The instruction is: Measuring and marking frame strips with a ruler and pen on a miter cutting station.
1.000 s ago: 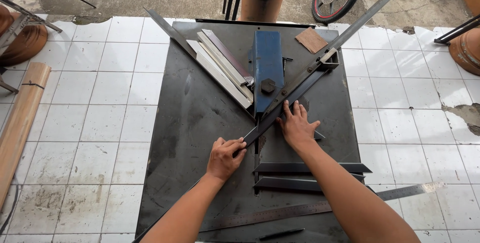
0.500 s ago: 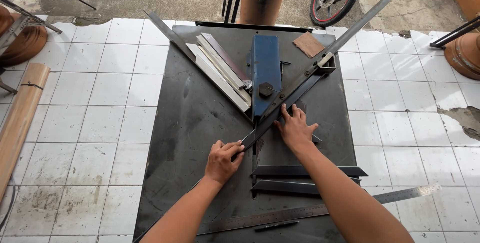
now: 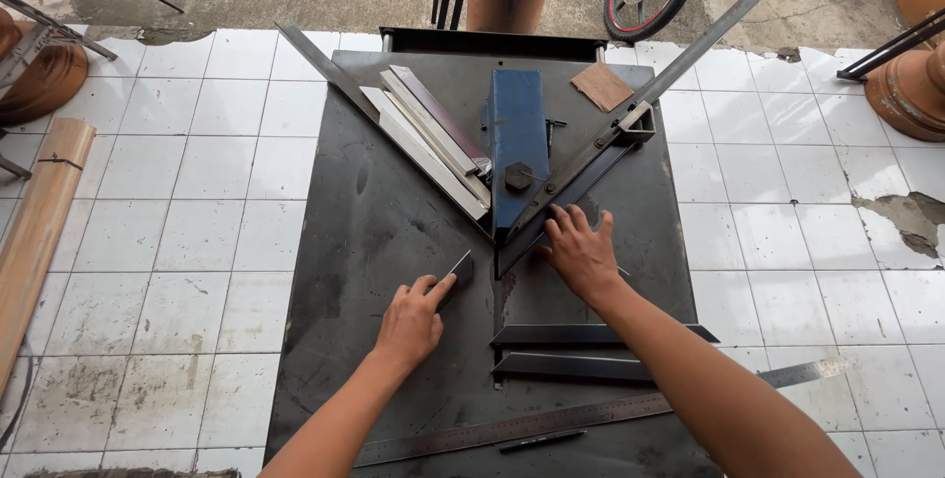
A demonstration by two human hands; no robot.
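the dark steel work table (image 3: 374, 242) fills most of your view, standing on white floor tiles (image 3: 197, 173). across its middle runs the long angle bar (image 3: 630, 128), slanting from the upper right down to the point where it meets the blue cutter block (image 3: 518, 143). left of the block a bundle of pale metal strips (image 3: 428, 138) lies on the opposite slant, so the two make a v.

since a second ago your left hand (image 3: 411, 322) has pulled away from the bar's lower end and moved down and left; it now pinches a small grey offcut (image 3: 459, 268) between thumb and fingertips, fingers narrow around it. the piece sits on the table just left of the bar's tip, apart from it. that reads as the short piece now being separate from the long stock.

your right hand (image 3: 581, 252) has stayed put, flat on the table with fingers spread wide, fingertips touching the lower end of the bar and gripping nothing.

nearer you lie two dark angle pieces (image 3: 591, 350) side by side, then a long steel ruler (image 3: 610, 409) and a thin dark pen (image 3: 541, 441).

there is no box, tray or bin on the table; everything lies loose on the plate. a brown sanding scrap (image 3: 602, 86) rests near the far edge.
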